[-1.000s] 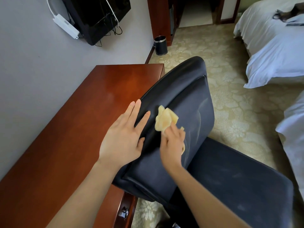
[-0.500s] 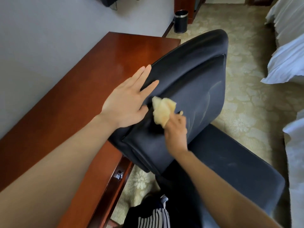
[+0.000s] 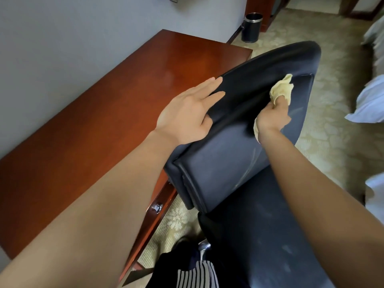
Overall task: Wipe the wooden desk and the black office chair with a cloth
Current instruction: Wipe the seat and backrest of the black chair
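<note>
**Inspector:** While the right hand [image 3: 273, 117] grips the yellow cloth [image 3: 344, 91] bunched in its curled fingers and presses it on the backrest [image 3: 228, 163] of the black office chair [image 3: 270, 225], record the bracing hand.

**Assistant:** Left hand [image 3: 187, 115] lies flat, fingers straight, on the backrest's rim beside the wooden desk [image 3: 104, 121], thumb tucked over the padded edge. It holds nothing.

**Inspector:** Position of the cloth?

**Assistant:** On the front face of the backrest, toward its top edge and the side away from the desk. One tail pokes out past the knuckles, another below the wrist.

**Inspector:** Orientation of the backrest?

**Assistant:** Long axis runs from the seat junction, near the viewer, away toward the waste bin [image 3: 251, 27]. The top edge points toward the desk's far corner; the padded face is turned up and away from the desk.

**Inspector:** Recommendation for the stroke?

**Assistant:** In my judgement, keep the left palm firm so the chair cannot swivel, spread the cloth flatter, and run overlapping passes along the long axis. Pale streaks on the lower panel and seat suggest those areas still need wiping.
</note>
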A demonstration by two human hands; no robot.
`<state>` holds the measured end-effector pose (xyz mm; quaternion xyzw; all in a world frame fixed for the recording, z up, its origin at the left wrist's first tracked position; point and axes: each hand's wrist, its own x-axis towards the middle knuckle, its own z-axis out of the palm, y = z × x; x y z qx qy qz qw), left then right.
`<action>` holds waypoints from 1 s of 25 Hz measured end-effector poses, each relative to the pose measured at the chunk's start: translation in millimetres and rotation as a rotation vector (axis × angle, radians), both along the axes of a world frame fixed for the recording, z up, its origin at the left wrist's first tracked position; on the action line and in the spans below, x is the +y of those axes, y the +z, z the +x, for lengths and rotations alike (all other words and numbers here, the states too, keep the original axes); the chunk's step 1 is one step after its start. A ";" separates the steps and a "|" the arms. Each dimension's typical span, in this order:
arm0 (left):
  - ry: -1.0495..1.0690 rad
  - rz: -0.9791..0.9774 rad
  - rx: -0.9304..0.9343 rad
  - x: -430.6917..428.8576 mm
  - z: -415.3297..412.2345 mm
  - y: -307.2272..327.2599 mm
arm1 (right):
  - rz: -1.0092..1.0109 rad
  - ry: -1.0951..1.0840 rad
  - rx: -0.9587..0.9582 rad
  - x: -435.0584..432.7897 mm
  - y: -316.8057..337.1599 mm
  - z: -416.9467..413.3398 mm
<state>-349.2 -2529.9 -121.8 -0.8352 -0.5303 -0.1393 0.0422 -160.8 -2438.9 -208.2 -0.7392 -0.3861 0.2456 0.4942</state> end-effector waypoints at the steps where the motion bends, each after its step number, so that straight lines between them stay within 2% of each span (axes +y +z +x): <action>1: 0.005 0.020 -0.047 -2.6 0.9 1.1 | -0.013 -0.008 -0.021 -6.6 6.0 -8.6; 3: 0.003 0.081 -0.107 -11.7 1.2 0.6 | 0.057 0.055 -0.129 -35.5 12.0 -31.0; 7: 0.108 0.191 -0.142 -51.8 -21.8 -25.3 | 0.242 0.250 -0.199 -105.1 -1.5 -70.2; 11: 0.215 0.081 -0.343 -81.8 -40.1 -51.3 | 0.350 0.471 -0.367 -142.0 -23.2 -81.2; 13: 0.198 0.050 -0.471 -81.2 -37.9 -54.2 | 0.459 0.604 -0.536 -152.7 -31.3 -81.0; 16: 0.183 0.061 -0.552 -80.1 -38.5 -57.8 | 0.549 0.946 -0.953 -165.0 -59.4 -77.5; 19: 0.213 0.069 -0.544 -81.1 -37.9 -60.8 | 0.662 1.019 -1.013 -161.9 -84.7 -56.3; 22: 0.235 0.069 -0.544 -83.0 -34.3 -59.3 | 0.814 1.090 -1.233 -146.9 -84.1 -33.0; 24: 0.226 0.067 -0.549 -83.9 -34.1 -57.3 | 0.861 1.099 -1.221 -132.5 -73.4 -31.0; 25: 0.224 0.064 -0.547 -84.9 -34.5 -57.0 | 0.834 1.051 -1.089 -129.5 -67.2 -34.6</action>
